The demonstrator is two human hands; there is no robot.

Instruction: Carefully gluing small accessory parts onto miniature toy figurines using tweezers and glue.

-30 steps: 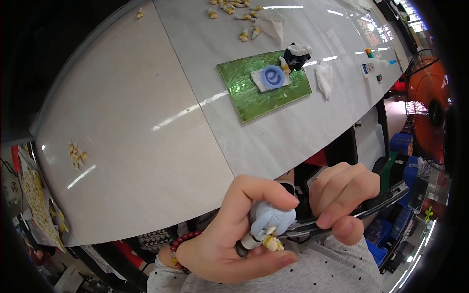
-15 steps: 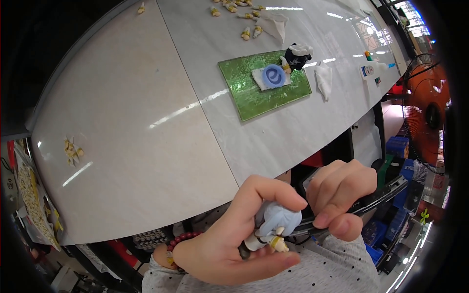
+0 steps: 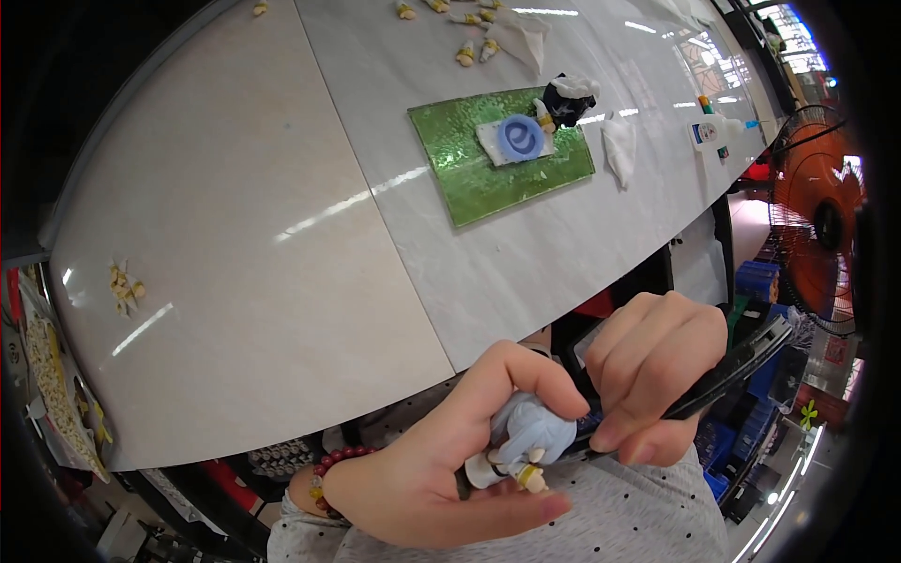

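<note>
One left hand (image 3: 413,488), lower middle of the frame: curling its fingers around a small pale-blue figurine (image 3: 540,432), the forefinger arching over the top, the thumb stretching beneath. The figurine is tilting in that cradle, a small cream part with a yellow band (image 3: 530,477) showing at its lower side; the hold is presumably leaving that side uncovered while steadying the body. The wrist is coming in from lower left, wearing dark red beads (image 3: 345,455). One right hand (image 3: 657,375), just beside: knuckles facing up, fingers folding in narrowly, thumb pressing close, seemingly gripping a long black tool (image 3: 741,366) that is slanting to the upper right. I am not making out its kind, nor whether its near end is touching the figurine. One green board (image 3: 488,202), upper middle: lying flat on the tabletop (image 3: 282,310), bearing a white pad (image 3: 492,148); a round blue dish (image 3: 535,143) is resting on that pad, likely being cushioned by it. Several pale pieces (image 3: 465,53) with yellow bands, top of frame: lying loose, a second cluster (image 3: 124,287) lying at far left, apparently being grouped apart. One white bottle (image 3: 706,131), upper right: sitting well away from both hands, probably being left clear of them.
</note>
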